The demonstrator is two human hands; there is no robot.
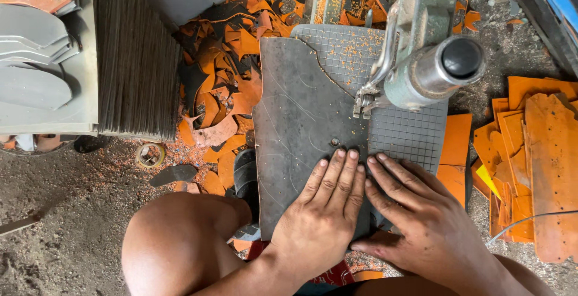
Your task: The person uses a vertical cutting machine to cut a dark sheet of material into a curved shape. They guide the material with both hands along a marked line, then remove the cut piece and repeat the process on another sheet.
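Note:
A dark grey rubber sheet (301, 115) with scored curved outlines lies flat on the gridded table (409, 133) of a cutting machine. My left hand (325, 215) presses flat on the sheet's near right part, fingers together and pointing away from me. Beside it, my right hand (415, 218) lies flat at the sheet's right edge, its fingers partly on the gridded table. The machine's green arm and blade guide (421, 61) hang over the table just beyond my fingertips. Neither hand grips anything.
Orange and dark offcuts (226, 85) litter the floor left of the machine. Stacked orange sheets (530, 157) lie at the right. A pile of grey cut soles (36, 61) and a ribbed dark stack (135, 55) stand at the left. My knee (174, 242) is below.

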